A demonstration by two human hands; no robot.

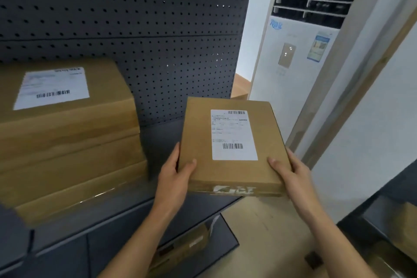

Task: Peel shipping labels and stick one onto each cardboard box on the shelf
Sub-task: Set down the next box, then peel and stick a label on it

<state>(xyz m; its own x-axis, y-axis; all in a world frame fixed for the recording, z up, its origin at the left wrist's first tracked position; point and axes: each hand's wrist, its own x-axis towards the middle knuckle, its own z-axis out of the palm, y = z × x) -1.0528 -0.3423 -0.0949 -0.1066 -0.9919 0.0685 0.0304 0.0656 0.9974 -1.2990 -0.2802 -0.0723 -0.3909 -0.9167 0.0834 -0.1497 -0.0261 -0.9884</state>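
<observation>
We hold a flat cardboard box (198,133) in both hands, to the right of the stack of boxes (67,142) and well apart from it, lifted over the front edge of the shelf (158,133) that carries the stack. The left hand (178,171) and right hand (291,171) each pinch a near corner: thumb pressed on top, fingers curled round the side edge and under, where we cannot see them. A shipping label (233,135) already lies flat on the box; the top of the stack has its own label (53,87).

The box's long axis runs away from us, toward the pegboard (135,29) behind the stack, its far end tipped slightly up. Our left hand is nearer the stack. Judging by this, the box only needs setting down: forward onto the bare shelf right of the stack, or leftward and up onto it.
</observation>
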